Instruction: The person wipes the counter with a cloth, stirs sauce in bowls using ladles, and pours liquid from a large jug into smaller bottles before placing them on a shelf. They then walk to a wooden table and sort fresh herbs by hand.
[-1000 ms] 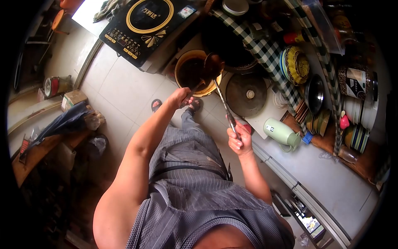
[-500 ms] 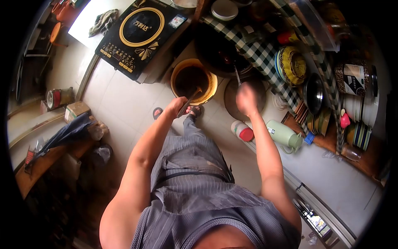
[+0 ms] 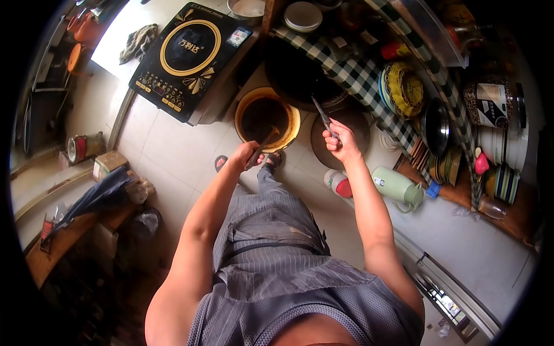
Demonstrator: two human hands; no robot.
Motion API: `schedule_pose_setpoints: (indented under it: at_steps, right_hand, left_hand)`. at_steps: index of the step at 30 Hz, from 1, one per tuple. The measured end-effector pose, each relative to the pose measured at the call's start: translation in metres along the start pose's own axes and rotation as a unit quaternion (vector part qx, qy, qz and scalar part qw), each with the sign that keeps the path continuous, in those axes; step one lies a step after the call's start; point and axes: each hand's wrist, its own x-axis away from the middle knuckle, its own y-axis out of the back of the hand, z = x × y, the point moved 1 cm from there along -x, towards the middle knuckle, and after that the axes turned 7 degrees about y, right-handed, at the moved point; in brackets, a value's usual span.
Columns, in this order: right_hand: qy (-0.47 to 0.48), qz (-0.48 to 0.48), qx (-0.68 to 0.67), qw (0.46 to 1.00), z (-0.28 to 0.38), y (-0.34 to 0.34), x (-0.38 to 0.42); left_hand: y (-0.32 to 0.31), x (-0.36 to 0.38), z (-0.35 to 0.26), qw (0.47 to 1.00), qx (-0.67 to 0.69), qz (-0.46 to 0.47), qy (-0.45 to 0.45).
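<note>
Left hand closed round stick, tip past fingers, inside pot rim; right hand closed round handle, toward wok edge.

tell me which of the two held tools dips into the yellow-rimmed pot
The left tool, in the left hand: its far end is inside the yellow-rimmed pot. The right tool, in the right hand, points toward the dark pan.

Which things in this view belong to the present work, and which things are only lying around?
In use, it seems:
brown-tipped tool, held over the yellow pot
long-handled tool, held by the dark wok

Lying about:
induction cooker
green jug
crumpled cloth
</note>
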Motion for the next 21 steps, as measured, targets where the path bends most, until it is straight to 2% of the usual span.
schedule_pose_setpoints:
  at_steps: [7,21]
  right_hand:
    - [-0.006,0.032,-0.053,0.998,0.002,0.0,0.019]
    - [0.006,0.016,-0.053,0.998,-0.001,0.007,0.026]
  left_hand:
    - [-0.002,0.006,-0.001,1.0,-0.007,0.002,0.005]
    - [0.0,0.004,-0.001,1.0,0.012,0.017,0.01]
